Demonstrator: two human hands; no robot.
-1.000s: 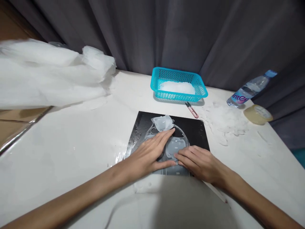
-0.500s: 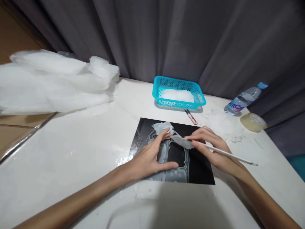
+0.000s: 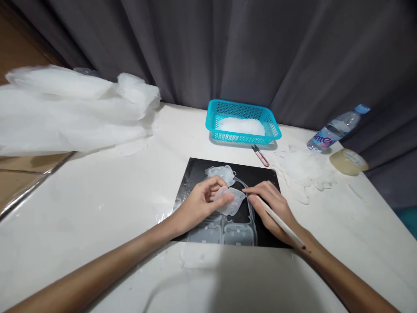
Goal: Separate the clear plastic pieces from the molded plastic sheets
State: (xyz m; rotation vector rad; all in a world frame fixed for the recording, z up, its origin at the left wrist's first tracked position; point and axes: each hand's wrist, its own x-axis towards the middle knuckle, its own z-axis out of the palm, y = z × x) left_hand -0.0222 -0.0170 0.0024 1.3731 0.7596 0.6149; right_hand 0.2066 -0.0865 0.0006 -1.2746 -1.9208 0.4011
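Note:
My left hand (image 3: 198, 203) pinches a small translucent plastic piece (image 3: 234, 204) between thumb and fingers, above a black board (image 3: 193, 174). In my right hand (image 3: 272, 211) is a slim white pen-like tool (image 3: 282, 225), slanting back toward the wrist; its tip, by the fingertips near the piece's right edge, is too small to make out. Under the hands a moulded translucent sheet (image 3: 239, 234) with cut-out openings lies on the board. Another loose translucent piece (image 3: 220, 174) rests at the board's far edge, beyond my left hand.
Behind the board stands a blue basket (image 3: 243, 138) with white material inside. Pink-handled snips (image 3: 260, 156) lie before it. Thin translucent scraps (image 3: 302, 167), a water bottle (image 3: 337, 130) and a tape roll (image 3: 348, 161) are at right. White wrapping (image 3: 71, 113) is heaped at left.
The plastic piece has passed from my right fingers into my left hand, which has closed from a spread pose. My right hand has moved slightly left, its tool now angled more toward me.

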